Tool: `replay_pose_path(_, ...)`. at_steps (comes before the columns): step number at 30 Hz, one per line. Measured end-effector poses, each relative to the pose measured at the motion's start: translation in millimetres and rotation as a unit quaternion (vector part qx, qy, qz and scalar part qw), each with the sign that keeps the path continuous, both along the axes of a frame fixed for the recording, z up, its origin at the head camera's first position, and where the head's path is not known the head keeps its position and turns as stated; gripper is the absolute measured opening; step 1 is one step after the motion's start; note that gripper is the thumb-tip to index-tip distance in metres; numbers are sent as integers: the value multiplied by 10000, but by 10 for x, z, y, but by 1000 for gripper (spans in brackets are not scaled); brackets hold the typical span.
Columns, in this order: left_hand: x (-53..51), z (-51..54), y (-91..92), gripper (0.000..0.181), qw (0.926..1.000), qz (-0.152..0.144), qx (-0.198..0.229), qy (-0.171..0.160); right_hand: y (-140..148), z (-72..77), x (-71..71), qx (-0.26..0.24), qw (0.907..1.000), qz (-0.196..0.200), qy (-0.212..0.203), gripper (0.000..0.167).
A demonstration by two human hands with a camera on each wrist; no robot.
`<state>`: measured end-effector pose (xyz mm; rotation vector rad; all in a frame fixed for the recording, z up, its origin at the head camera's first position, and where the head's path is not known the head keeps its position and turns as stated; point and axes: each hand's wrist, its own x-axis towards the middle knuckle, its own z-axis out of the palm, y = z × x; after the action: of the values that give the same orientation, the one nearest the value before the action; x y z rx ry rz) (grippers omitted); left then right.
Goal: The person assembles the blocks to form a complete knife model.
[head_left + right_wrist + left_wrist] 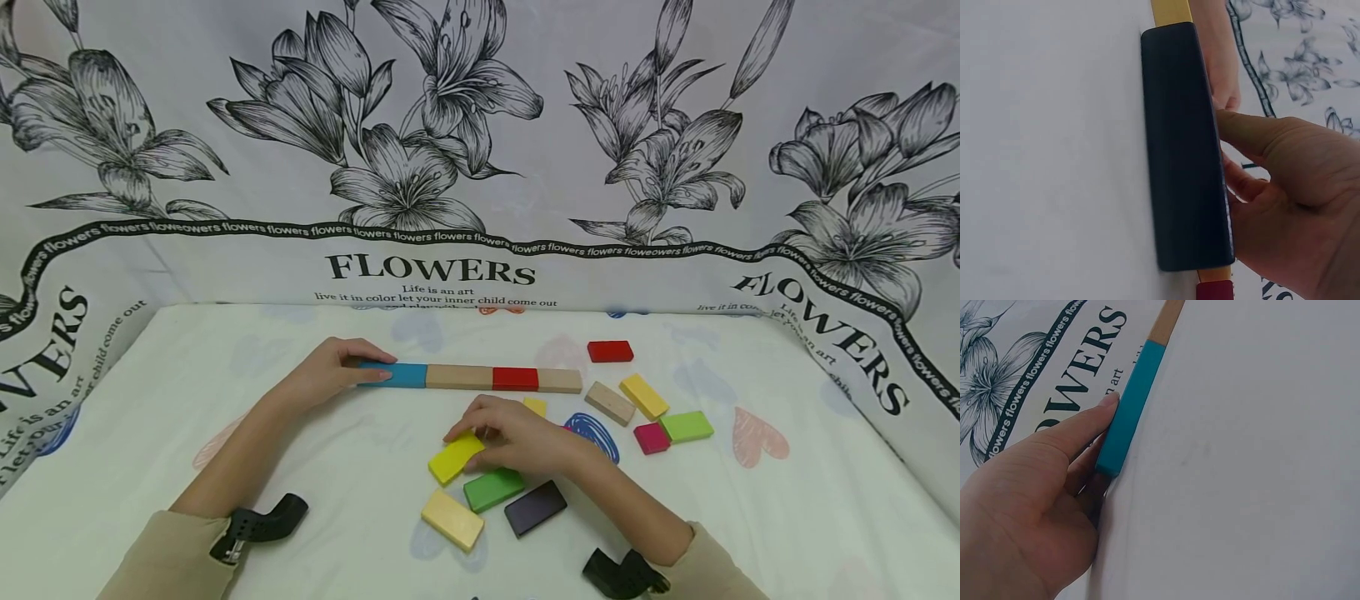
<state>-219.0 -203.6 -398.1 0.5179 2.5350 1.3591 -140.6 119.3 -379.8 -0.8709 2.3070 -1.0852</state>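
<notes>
In the head view, a row of end-to-end blocks runs left to right: a blue block [406, 376], a long natural wood block [459, 377], a red block [515, 379] and another wood block [559, 381]. At the row's left end, my left hand [318, 375] grips the blue block between thumb and fingers. The left wrist view shows a fingertip [1110, 400] against that block's side. Nearer me, my right hand [517, 429] pinches a bright yellow block [452, 461] between thumb and fingers. Beside it lie a green block [493, 490], a pale yellow block [452, 520] and a dark block [536, 508].
Loose blocks lie to the right: red [611, 351], wood [610, 403], yellow [644, 396], light green [687, 427] and crimson [652, 438]. Another yellow block [535, 407] shows partly behind my right hand. A flower-printed cloth [480, 150] stands at the back.
</notes>
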Motion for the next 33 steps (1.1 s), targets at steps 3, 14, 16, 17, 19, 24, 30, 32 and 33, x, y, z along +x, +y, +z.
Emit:
replay_pose_path(3,1,-3,-3,31,10000,-8,-5,1,-4,-3,9,62,9999,-59,57,30)
replay_pose_path(14,-13,5,10,31,10000,-15,-72,23,11,20,32,-74,9997,-226,27,28)
replay_pose_path(16,-13,7,7,31,10000,-22,-80,30,17,30,31,-40,9997,-249,68,29)
replay_pose_path(17,-13,8,6,31,10000,-25,-81,33,21,39,29,-29,9996,-261,107,29)
replay_pose_path(19,-12,9,3,31,10000,-31,-68,37,33,56,22,-21,9994,-285,200,30)
replay_pose_path(24,-5,11,-2,31,10000,-66,14,27,73,101,-4,-81,9985,-330,439,32)
replay_pose_path(30,-4,10,-7,31,10000,-57,54,9,149,141,-44,-139,9971,-335,670,33)
replay_pose_path(32,-5,12,-6,32,10000,-54,54,4,182,160,-57,-154,9964,-376,738,32)
replay_pose_path(33,-5,14,-5,32,10000,-54,59,-6,200,171,-64,-154,9962,-402,762,32)
